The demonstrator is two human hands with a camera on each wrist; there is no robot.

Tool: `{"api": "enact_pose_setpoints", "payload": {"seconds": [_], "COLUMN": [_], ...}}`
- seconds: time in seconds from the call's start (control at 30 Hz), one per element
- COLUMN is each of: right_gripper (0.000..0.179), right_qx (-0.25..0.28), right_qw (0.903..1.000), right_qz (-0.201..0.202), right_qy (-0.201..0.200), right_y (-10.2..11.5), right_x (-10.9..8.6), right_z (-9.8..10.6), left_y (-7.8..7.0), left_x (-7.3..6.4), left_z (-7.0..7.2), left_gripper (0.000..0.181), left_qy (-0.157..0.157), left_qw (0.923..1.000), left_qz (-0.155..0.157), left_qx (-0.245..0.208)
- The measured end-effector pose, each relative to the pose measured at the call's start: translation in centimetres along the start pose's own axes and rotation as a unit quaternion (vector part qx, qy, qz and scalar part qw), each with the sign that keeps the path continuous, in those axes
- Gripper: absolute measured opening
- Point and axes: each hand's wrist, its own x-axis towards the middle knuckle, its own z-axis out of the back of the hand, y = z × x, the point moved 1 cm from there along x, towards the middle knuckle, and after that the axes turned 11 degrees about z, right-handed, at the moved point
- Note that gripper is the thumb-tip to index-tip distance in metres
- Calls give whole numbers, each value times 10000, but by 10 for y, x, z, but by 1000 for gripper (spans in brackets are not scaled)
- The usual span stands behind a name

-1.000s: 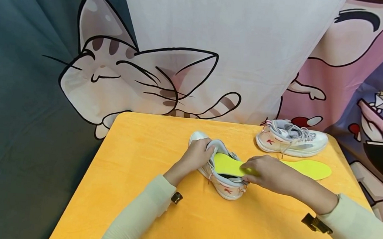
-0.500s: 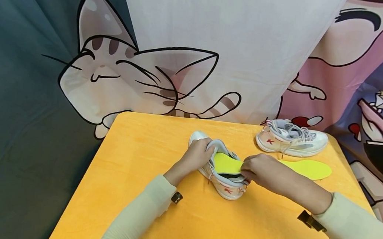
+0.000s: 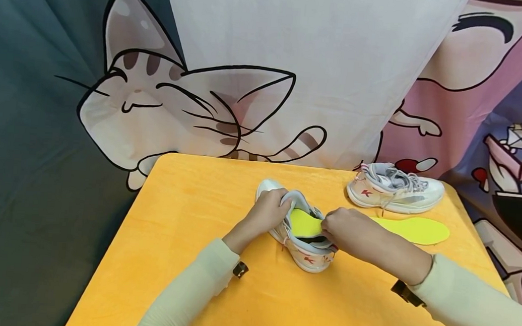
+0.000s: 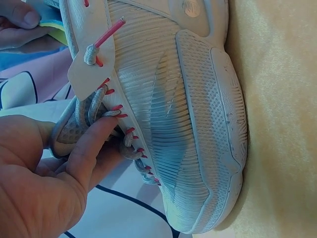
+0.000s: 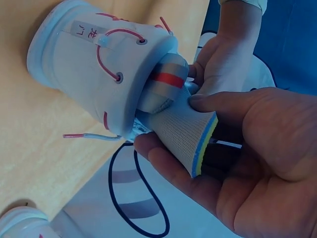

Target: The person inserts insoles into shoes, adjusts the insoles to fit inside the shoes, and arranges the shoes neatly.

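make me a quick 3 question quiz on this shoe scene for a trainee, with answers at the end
1. Which hand pinches the outer end of the thin, bright yellow, foot-shaped insole that is partly inside the nearer white lace-up sneaker?

2. True or false: the farther white lace-up sneaker stands sole-down on the flat yellow table.

3. Where does the second bright yellow, foot-shaped insole lie?
A) inside the farther sneaker
B) on the table, near the farther sneaker
C) on top of the nearer sneaker

Key: 1. The right hand. 2. True. 3. B.
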Motion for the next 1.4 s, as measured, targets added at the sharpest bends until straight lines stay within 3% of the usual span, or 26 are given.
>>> {"api": "enact_pose_setpoints", "payload": {"seconds": [0.53, 0.93, 1.3, 1.4], "right_gripper": [25, 19, 18, 21], "right_qx": [348, 224, 127, 138], "right_qw": [9990, 9978, 9991, 9997], "right_qz": [-118, -4, -24, -95], "right_qy": [-259, -631, -409, -183], "right_y": [-4, -2, 3, 2], "right_x": [10, 12, 6, 5], "right_z": [-9, -20, -20, -18], "left_y": [0, 2, 1, 1], "left_x": [-1, -1, -1, 0], "left_z": [0, -1, -1, -1], "left_gripper": [24, 23, 22, 20], "left_qy": [46, -5, -38, -47], "left_qw": [9999, 9999, 10000, 10000], "left_qz": [89, 70, -6, -14], "left_qx": [-91, -119, -67, 11]}}
